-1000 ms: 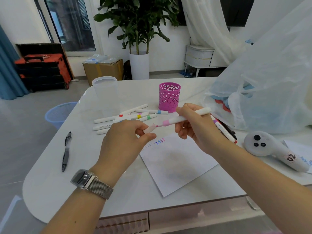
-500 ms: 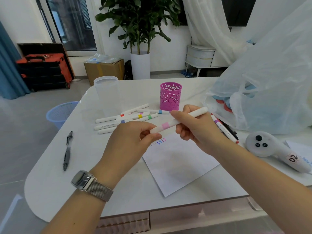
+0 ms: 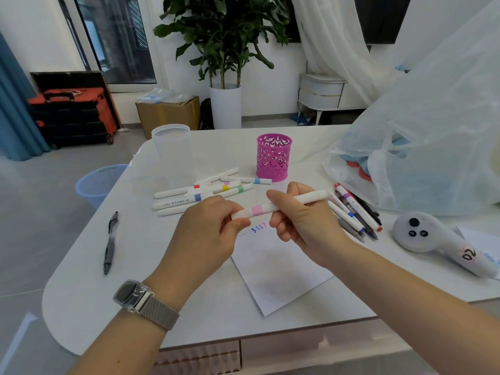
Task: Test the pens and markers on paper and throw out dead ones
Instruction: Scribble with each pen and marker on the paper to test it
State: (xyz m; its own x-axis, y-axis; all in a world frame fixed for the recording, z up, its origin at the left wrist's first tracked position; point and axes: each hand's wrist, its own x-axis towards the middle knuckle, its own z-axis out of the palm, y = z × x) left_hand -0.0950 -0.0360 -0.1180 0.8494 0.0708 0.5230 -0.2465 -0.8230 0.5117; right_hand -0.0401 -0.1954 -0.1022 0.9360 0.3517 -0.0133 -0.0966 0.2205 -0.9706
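I hold a white marker with a pink band (image 3: 273, 207) level above the paper (image 3: 278, 263). My right hand (image 3: 300, 220) grips its barrel, and my left hand (image 3: 208, 228) pinches its capped left end. Small coloured squiggles (image 3: 257, 228) mark the paper's top edge. Several white markers with coloured bands (image 3: 205, 190) lie behind my left hand. A bunch of pens (image 3: 354, 212) lies to the right of my right hand. A black pen (image 3: 109, 242) lies alone at the left.
A pink lattice pen cup (image 3: 273, 158) and a translucent cup (image 3: 171, 140) stand farther back on the white table (image 3: 108, 307). A large plastic bag (image 3: 433, 136) and a white controller (image 3: 438, 239) fill the right. A blue wastebasket (image 3: 98, 182) sits on the floor left.
The cap, apart from the marker's pink tip a second ago, is now pushed on by my left hand. Both hands stay above the paper.
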